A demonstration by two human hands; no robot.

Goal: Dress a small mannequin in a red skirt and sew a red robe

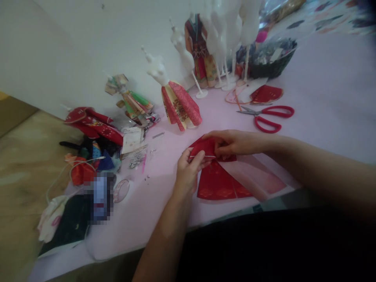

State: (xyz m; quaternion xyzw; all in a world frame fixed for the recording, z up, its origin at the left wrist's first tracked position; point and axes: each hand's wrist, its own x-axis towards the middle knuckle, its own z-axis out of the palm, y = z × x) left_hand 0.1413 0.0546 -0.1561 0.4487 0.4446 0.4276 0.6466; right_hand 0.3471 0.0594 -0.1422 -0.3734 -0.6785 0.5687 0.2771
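Observation:
Both hands are on a small red doll garment (217, 184) at the table's near edge. Its flared red skirt hangs toward me, and a sheer pink panel (258, 178) spreads to the right. A thin line of white beads (202, 156) crosses the red cloth near the top. My left hand (190, 164) pinches the cloth at the left end of this line, thumb on top. My right hand (229, 143) is closed at the upper right of the cloth, fingers curled down on it. Whether a needle or other small thing is in its fingertips cannot be made out.
Red-handled scissors (268, 115) and a red cloth piece (266, 94) lie ahead to the right. White doll mannequins (182, 49), some dressed, stand along the wall. A dark basket (273, 64) is farther back. Pins (138, 156), a tape roll (121, 190) and heaped cloth (82, 168) lie left.

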